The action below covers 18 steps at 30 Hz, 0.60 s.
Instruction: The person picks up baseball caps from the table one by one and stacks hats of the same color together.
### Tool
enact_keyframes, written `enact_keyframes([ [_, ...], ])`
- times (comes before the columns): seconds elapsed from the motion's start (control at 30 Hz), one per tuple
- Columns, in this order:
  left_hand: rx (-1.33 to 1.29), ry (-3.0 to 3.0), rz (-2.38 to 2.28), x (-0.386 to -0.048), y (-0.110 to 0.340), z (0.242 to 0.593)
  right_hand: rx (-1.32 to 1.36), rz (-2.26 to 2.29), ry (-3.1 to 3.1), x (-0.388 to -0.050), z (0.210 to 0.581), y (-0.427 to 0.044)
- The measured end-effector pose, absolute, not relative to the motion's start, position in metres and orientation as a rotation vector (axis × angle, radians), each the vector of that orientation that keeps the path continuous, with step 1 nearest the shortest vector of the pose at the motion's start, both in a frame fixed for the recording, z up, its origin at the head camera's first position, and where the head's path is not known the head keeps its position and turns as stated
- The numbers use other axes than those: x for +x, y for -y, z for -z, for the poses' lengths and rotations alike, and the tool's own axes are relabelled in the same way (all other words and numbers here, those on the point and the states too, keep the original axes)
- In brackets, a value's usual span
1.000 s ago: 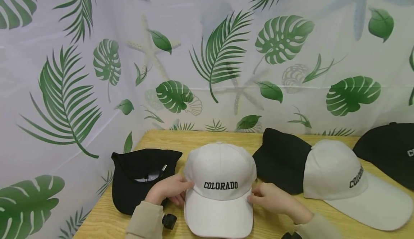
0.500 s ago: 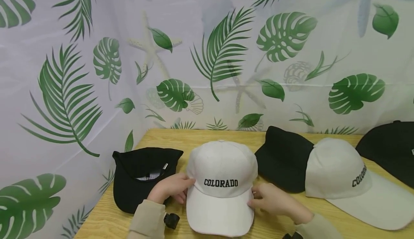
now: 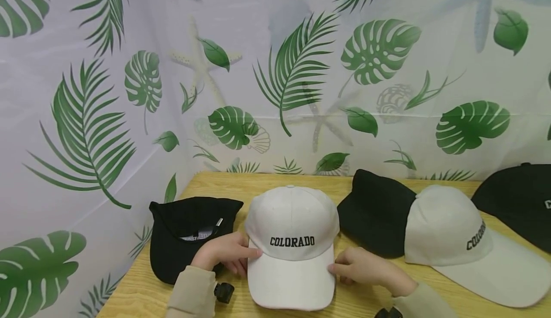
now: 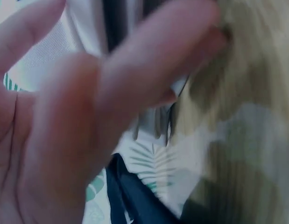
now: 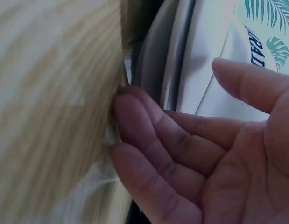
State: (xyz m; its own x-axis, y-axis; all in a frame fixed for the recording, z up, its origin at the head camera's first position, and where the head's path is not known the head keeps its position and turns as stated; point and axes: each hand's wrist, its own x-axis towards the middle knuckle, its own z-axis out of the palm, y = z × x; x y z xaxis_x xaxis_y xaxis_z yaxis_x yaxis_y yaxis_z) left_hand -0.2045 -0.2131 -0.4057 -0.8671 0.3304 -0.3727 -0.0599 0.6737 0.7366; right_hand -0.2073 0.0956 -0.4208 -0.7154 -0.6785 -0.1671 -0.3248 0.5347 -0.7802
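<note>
A white baseball cap (image 3: 292,222) with COLORADO across its front sits at the table's middle, brim toward me. My left hand (image 3: 225,252) holds its left side, thumb over the brim's corner and the other fingers low beside it. On the opposite side my right hand (image 3: 366,266) holds the brim's edge between thumb and bent fingers. In the right wrist view, several layered pale edges (image 5: 174,56) and a dark one show at the cap's side; the left wrist view also shows dark and pale layers, partly hidden by blurred fingers (image 4: 149,51).
A black cap (image 3: 172,256) lies upturned at left, close to my left hand. To the right are another black cap (image 3: 379,215), a white cap (image 3: 447,227) and a further black cap (image 3: 512,198) cut by the frame. A leaf-patterned curtain (image 3: 301,69) hangs behind the wooden table (image 3: 129,294).
The white cap has shifted slightly away from me and a little left since half a second ago. My left thumb now lies further onto the brim; my right hand sits slightly lower along its edge.
</note>
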Motion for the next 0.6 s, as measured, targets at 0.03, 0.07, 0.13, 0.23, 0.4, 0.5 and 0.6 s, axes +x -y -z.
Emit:
enact_keyframes([
  [0.03,0.218,-2.391,-1.083,-0.2037,0.2126,0.4060,-0.830,1.051,-2.296,-0.2068,0.4212,-0.0954],
  [0.07,0.226,-2.381,-1.085,-0.2032,0.2119,0.4062,-0.843,1.055,-2.276,-0.2061,0.4214,-0.0952],
  [0.13,0.232,-2.363,-1.104,-0.2025,0.2100,0.4069,-0.863,1.060,-2.246,-0.2047,0.4209,-0.0950],
  [0.23,0.230,-2.348,-1.121,-0.2023,0.2072,0.4074,-0.896,1.061,-2.237,-0.2024,0.4195,-0.0950],
  [0.4,0.236,-2.352,-1.113,-0.2036,0.2067,0.4078,-0.899,1.064,-2.231,-0.2014,0.4177,-0.0952],
  [0.5,0.230,-2.350,-1.109,-0.2050,0.2091,0.4083,-0.888,1.047,-2.243,-0.2018,0.4165,-0.0951],
  [0.6,0.225,-2.358,-1.109,-0.2061,0.2118,0.4088,-0.888,1.034,-2.289,-0.2025,0.4158,-0.0951],
])
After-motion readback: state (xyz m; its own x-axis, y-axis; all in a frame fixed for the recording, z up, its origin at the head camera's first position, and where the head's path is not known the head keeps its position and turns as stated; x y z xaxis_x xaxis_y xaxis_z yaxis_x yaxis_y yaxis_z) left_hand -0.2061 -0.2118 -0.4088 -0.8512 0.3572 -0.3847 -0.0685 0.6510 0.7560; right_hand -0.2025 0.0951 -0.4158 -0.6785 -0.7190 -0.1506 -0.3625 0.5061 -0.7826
